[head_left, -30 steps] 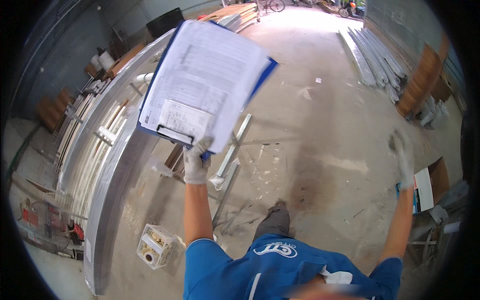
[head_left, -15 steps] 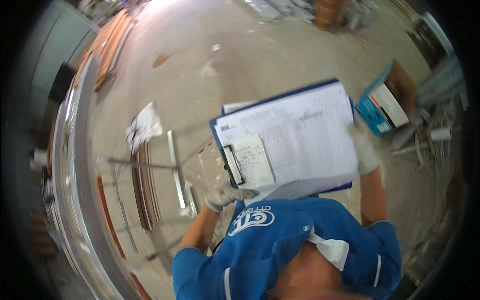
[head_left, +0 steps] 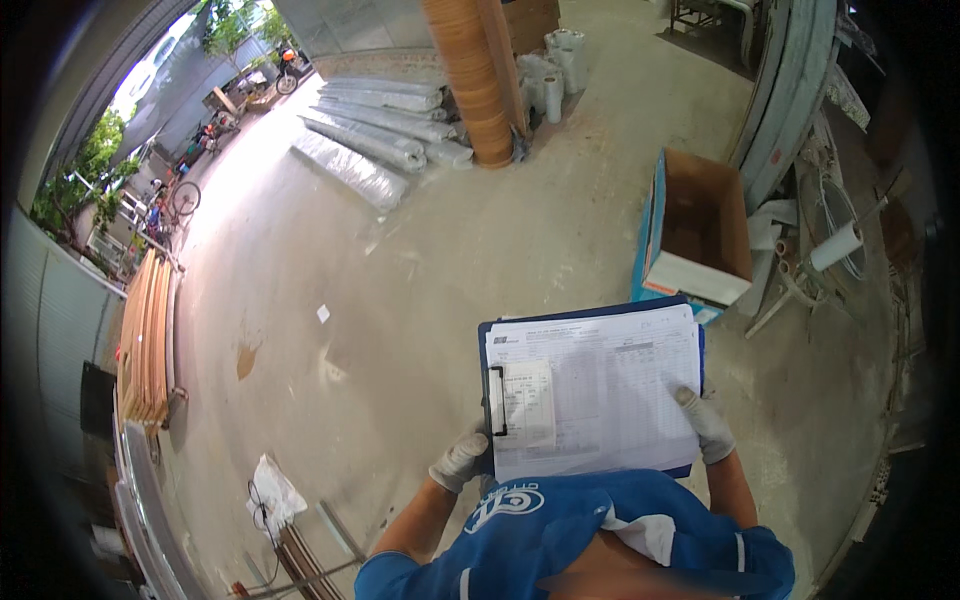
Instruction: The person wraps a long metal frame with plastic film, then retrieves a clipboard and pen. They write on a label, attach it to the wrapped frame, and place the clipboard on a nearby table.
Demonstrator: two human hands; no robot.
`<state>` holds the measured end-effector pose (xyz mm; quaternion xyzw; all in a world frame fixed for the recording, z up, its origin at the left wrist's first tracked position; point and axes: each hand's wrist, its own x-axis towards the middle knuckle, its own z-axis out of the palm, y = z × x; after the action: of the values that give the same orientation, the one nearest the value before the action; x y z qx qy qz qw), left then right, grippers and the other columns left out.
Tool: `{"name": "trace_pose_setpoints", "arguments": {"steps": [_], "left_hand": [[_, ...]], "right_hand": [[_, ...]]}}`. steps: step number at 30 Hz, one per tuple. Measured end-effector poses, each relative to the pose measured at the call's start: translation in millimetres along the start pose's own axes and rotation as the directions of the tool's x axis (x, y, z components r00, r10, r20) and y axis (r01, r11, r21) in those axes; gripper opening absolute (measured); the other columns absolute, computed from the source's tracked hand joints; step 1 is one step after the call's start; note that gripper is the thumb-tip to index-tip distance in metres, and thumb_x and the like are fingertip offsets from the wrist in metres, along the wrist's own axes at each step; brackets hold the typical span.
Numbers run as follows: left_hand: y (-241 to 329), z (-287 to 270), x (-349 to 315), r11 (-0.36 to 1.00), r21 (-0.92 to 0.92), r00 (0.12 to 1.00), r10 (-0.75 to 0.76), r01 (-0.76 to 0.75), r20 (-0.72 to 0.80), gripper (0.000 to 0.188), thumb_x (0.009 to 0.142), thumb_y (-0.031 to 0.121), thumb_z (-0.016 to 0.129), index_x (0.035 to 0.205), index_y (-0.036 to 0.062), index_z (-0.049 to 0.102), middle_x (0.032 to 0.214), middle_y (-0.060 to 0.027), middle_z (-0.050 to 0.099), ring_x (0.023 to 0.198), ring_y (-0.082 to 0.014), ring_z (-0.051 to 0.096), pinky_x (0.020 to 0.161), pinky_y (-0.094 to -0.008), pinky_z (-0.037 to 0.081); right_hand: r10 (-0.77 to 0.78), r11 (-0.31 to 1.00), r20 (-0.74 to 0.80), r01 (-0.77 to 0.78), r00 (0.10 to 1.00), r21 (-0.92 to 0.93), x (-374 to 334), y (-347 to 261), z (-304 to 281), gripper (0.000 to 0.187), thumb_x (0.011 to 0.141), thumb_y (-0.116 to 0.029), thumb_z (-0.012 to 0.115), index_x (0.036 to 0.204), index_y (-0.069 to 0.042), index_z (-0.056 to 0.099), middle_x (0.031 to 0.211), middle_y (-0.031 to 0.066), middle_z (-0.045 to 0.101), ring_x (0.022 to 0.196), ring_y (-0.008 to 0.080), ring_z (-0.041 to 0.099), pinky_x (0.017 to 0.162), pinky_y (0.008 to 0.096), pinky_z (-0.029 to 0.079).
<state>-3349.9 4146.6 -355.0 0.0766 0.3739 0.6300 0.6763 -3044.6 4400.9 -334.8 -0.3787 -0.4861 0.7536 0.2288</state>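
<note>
A dark blue clipboard (head_left: 586,311) lies across both my hands in front of my chest, its clip on the left side. Printed form sheets (head_left: 640,370) cover it, with a smaller slip pad (head_left: 530,405) under the black and silver clip. My left hand (head_left: 460,462), in a pale work glove, grips the lower left edge; its fingertips are partly hidden by the board. My gloved right hand (head_left: 706,425) holds the right edge, thumb over the papers and the other fingers hidden beneath.
An open cardboard box (head_left: 690,277) stands beyond the clipboard. Plastic-wrapped bundles (head_left: 365,165) lie near an orange-brown column (head_left: 468,80). Long wooden boards (head_left: 148,340) and metal profiles (head_left: 150,500) line the left. A white cloth (head_left: 276,492) and a white roll (head_left: 836,247) are also about.
The view has swung up and shows more of the floor ahead. The clipboard sits more level and lower in view. My right thumb now rests on the sheets.
</note>
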Motion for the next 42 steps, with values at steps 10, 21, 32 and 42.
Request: {"name": "trace_pose_setpoints", "arguments": {"steps": [10,21,32,42], "left_hand": [[183.5,-49.3,256.7,0.938,0.343,0.978,0.108,-0.041,-0.181,0.058,0.077,0.008,0.079,0.128,-0.0052,0.056,0.121,-0.0149,0.065,0.109,-0.0238,0.064,0.095,-0.0349,0.051],[434.3,-67.0,583.5,0.826,0.556,0.996,0.059,-0.087,0.069,0.064,0.078,0.019,0.081,0.131,-0.0062,0.054,0.118,-0.0154,0.066,0.104,-0.0226,0.065,0.091,-0.0324,0.051],[535.5,-49.2,946.7,0.822,0.570,0.989,-0.085,0.000,0.122,0.070,0.083,0.024,0.078,0.139,-0.0037,0.047,0.130,-0.0143,0.060,0.115,-0.0229,0.060,0.099,-0.0340,0.048],[589.3,-245.2,1132.2,0.920,0.379,0.873,0.102,0.100,-0.477,0.058,0.096,0.036,0.061,0.142,0.0055,0.045,0.122,-0.0154,0.063,0.101,-0.0281,0.066,0.088,-0.0413,0.056]], "right_hand": [[0.084,0.995,0.105,-0.088,0.991,0.038,313.2,-61.8,7.8,0.076,0.078,-0.042,0.083,0.133,0.001,0.053,0.123,0.0127,0.064,0.112,0.0223,0.061,0.094,0.0348,0.050],[0.076,0.983,-0.066,-0.063,0.995,0.172,578.4,-144.7,5.8,0.076,0.071,-0.027,0.090,0.132,0.001,0.055,0.118,0.0135,0.067,0.108,0.0234,0.064,0.092,0.0374,0.053],[0.031,0.972,-0.078,-0.012,0.997,0.236,883.0,-228.4,-135.8,0.068,0.072,-0.014,0.084,0.131,0.002,0.055,0.117,0.0148,0.066,0.106,0.0267,0.064,0.092,0.0385,0.053],[-0.008,0.947,-0.185,0.067,0.983,0.315,1164.0,-313.1,-178.1,0.060,0.079,-0.017,0.075,0.132,0.002,0.053,0.117,0.0121,0.065,0.103,0.0249,0.065,0.089,0.0378,0.053]]}}
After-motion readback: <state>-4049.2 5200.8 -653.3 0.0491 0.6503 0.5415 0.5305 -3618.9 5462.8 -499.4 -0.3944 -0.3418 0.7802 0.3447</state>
